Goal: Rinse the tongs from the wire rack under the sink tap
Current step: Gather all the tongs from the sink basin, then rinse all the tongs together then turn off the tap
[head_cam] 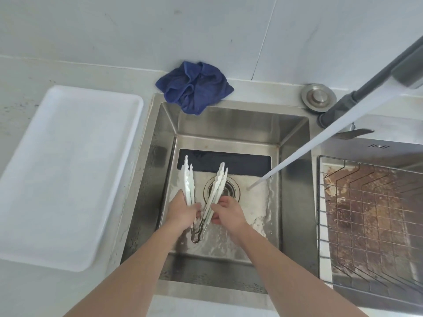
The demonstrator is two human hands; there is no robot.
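Note:
Two pairs of white-tipped metal tongs are held over the steel sink (295, 170), tips pointing away from me. My left hand (182, 211) grips the left tongs (188, 179). My right hand (229, 212) grips the right tongs (217, 187), whose tips lie over the drain (232, 188). The metal handle ends cross between my hands. The dark tap (375, 81) reaches in from the upper right, and its water stream (320, 143) hits the sink floor to the right of the tongs, not touching them. The wire rack (370, 223) lies in the right basin with nothing on it.
A white tray (68, 170) lies on the counter at the left. A crumpled blue cloth (194, 88) hangs over the sink's back rim. A round steel plug (318, 97) sits on the counter by the tap base. The right basin's floor is stained brown.

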